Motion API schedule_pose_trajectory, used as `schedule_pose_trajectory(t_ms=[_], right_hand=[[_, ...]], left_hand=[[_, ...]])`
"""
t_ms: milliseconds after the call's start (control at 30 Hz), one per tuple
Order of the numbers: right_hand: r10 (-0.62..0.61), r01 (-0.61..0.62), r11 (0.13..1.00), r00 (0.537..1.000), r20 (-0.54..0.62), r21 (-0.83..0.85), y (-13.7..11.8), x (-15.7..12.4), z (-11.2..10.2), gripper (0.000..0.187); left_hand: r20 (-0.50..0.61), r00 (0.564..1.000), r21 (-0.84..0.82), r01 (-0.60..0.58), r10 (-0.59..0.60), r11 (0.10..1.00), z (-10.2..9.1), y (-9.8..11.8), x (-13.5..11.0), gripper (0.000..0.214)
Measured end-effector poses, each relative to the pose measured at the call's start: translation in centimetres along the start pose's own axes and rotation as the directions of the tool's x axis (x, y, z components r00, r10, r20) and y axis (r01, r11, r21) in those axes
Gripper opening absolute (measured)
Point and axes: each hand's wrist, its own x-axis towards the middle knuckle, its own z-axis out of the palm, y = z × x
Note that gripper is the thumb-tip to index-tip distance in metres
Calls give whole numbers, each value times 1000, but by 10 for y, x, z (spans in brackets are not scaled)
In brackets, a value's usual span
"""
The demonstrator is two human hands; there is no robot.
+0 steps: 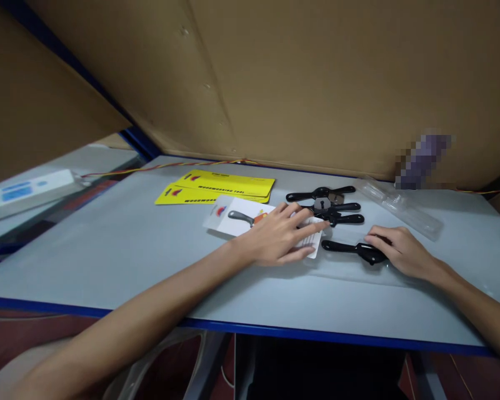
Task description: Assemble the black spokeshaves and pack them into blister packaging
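From my remote station I saw the black tool point(365, 251) above the grey table point(129, 250), its long axis running left to right, the free handle pointing toward the left hand point(277, 236). The right hand point(402, 250) was nearer, closed on the tool's right end; the left lay spread, grasping nothing, over the printed card point(237, 218).

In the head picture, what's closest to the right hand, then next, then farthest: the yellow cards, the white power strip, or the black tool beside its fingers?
1. Black tool: right at the right hand.
2. Yellow cards: farther left, toward the back.
3. White power strip: far left.
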Motion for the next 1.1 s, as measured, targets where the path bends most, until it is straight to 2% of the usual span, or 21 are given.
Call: schedule_pose_trajectory(t_ms=[167, 367, 500, 633, 800, 1100], right_hand=[[-20, 12, 997, 995, -99, -77, 6, 1, -1, 50], [-34, -13, 963, 985, -171, -270, 6, -2, 0, 55], [-111, 20, 926, 969, -222, -376, 9, -4, 2, 63], [-179, 43, 888, 950, -258, -458, 10, -5, 2, 69], [-154, 28, 900, 954, -257, -435, 8, -6, 0, 70], [-112, -1, 914, 961, -252, -407, 11, -2, 1, 71]], left_hand=[[-32, 995, -77, 94, -96, 993, 1, 1, 0, 68], [-32, 997, -199, 67, -75, 978, 2, 1, -1, 71], [-5, 995, -267, 96, -101, 959, 2, 1, 0, 75], [27, 989, -338, 145, -144, 930, 6, -1, -1, 67], [39, 981, -360, 192, -191, 913, 10, -3, -3, 70], [82, 978, -360, 207, -191, 910, 3, 1, -1, 63]])
